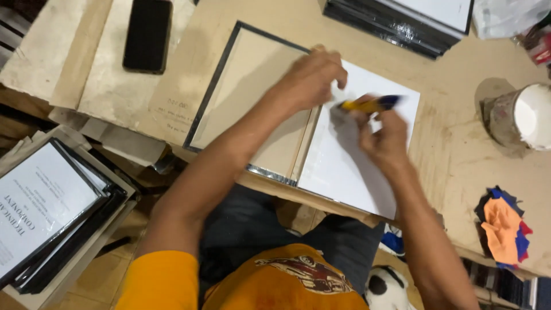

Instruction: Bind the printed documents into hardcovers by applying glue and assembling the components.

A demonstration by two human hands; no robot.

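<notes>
Frames [51, 212] with black edges and white printed sheets lie stacked at the far left, below the level of the wooden table [459, 161]. A black phone [147, 34] rests face up on a pale board near the top left. In the middle lies a picture frame [252, 103], back side up, its thin dark rim around a brown backing board. The left hand [313, 77] rests on the frame's right edge, fingers curled together and pressing down near where a white sheet [350, 155] meets the frame. That sheet lies flat, just beside and touching the frame, reaching the table's near edge. The right hand [385, 138] is clamped on a yellow and blue tool [370, 104], blurred, its tip over the sheet's upper part; I cannot tell what kind of tool it is. The sheet looks light and thin, likely to bend or crease, so it is best held flat under the palm or lifted by an edge. Further right stands a stained cup [519, 117], and coloured cloth scraps [504, 227] lie near the table's right end.
</notes>
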